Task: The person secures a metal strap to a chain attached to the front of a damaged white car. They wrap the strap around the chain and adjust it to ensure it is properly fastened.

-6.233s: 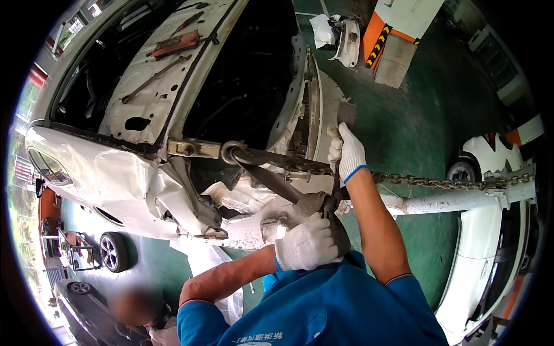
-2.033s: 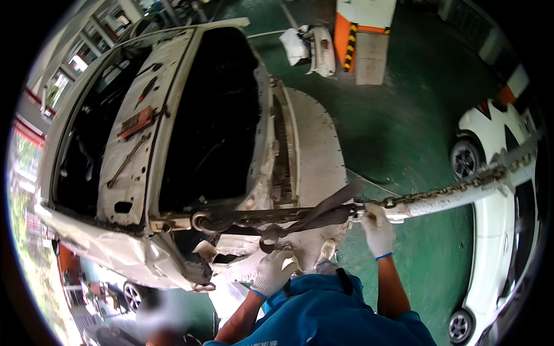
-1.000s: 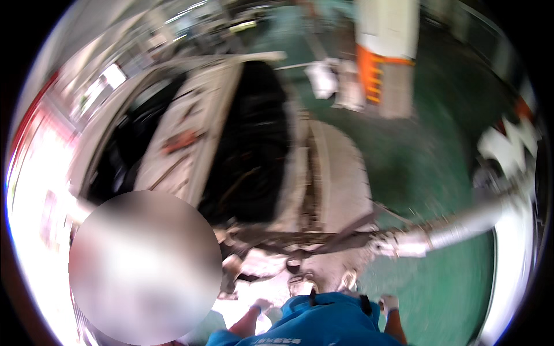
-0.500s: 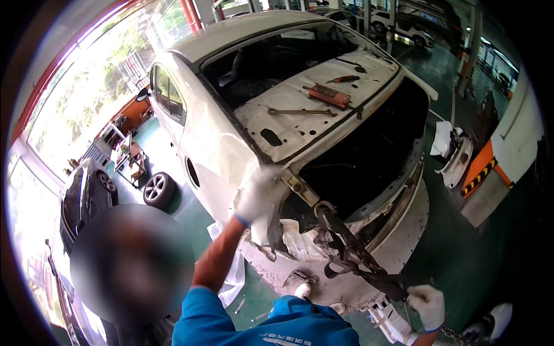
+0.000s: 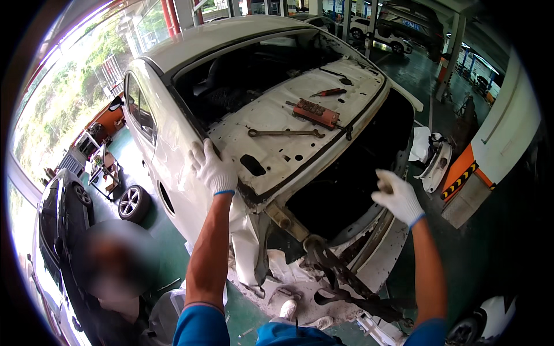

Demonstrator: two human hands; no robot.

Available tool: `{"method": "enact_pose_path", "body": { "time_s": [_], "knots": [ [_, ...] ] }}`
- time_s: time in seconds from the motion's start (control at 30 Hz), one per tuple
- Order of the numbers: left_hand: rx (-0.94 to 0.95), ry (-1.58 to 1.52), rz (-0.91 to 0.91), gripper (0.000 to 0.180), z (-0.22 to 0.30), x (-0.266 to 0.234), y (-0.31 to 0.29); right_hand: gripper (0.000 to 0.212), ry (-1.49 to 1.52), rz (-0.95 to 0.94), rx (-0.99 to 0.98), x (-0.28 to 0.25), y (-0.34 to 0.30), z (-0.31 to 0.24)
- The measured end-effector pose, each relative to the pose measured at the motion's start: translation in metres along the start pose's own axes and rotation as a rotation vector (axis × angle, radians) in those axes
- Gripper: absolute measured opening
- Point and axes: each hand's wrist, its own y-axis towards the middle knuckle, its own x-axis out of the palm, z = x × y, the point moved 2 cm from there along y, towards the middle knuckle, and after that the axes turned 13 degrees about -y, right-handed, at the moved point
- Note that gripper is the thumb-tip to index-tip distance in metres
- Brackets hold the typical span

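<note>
My left hand (image 5: 212, 168), in a white knit glove, lies with fingers stretched on the rear corner of the white car body (image 5: 173, 121), beside the rear window opening. My right hand (image 5: 399, 199), also gloved, hovers over the right side of the dark trunk opening (image 5: 340, 184); its fingers are apart and nothing shows in them. Between my arms, a metal pull clamp (image 5: 287, 222) sits at the torn left rear corner. A dark strap (image 5: 332, 265) runs from it toward the lower right. On the rear deck lie a wrench (image 5: 285, 133), a red remote control (image 5: 315, 113) and a red-handled tool (image 5: 328, 92).
A person with a blurred head (image 5: 118, 259) is close at my left, before a dark car (image 5: 55, 225). A loose wheel (image 5: 134, 203) and a tool cart (image 5: 105, 176) stand beyond. At right are a bumper piece (image 5: 435, 167) and a striped pillar base (image 5: 461, 179).
My left hand has moved from near the clamp up onto the car's rear corner. My right hand has left the strap's lower end and risen over the trunk opening. The view has shifted.
</note>
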Motion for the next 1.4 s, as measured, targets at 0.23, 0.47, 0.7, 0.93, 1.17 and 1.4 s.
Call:
{"method": "enact_pose_path", "body": {
  "time_s": [0.23, 0.47, 0.7, 0.93, 1.17, 1.4],
  "knots": [
    [0.045, -0.001, 0.013, 0.054, 0.004, 0.003, -0.003, 0.083, -0.443, 0.291, -0.158, 0.032, 0.207, -0.052],
    [0.050, 0.043, 0.027, 0.051, 0.011, -0.008, 0.001, 0.082, -0.494, 0.062, -0.080, 0.080, 0.312, -0.080],
    [0.036, 0.025, 0.019, 0.053, 0.015, -0.009, -0.001, 0.089, -0.386, 0.161, -0.062, 0.053, 0.267, -0.087],
    [0.046, 0.039, 0.013, 0.057, 0.005, -0.012, -0.001, 0.102, -0.010, 0.187, -0.156, 0.030, 0.139, -0.048],
    [0.037, 0.064, 0.013, 0.059, 0.006, 0.000, -0.001, 0.086, 0.035, 0.323, 0.052, 0.028, 0.120, -0.045],
    [-0.004, 0.014, -0.180, 0.053, -0.012, 0.001, 0.004, 0.062, 0.612, 0.144, 0.025, 0.074, 0.087, -0.087]
  ]
}}
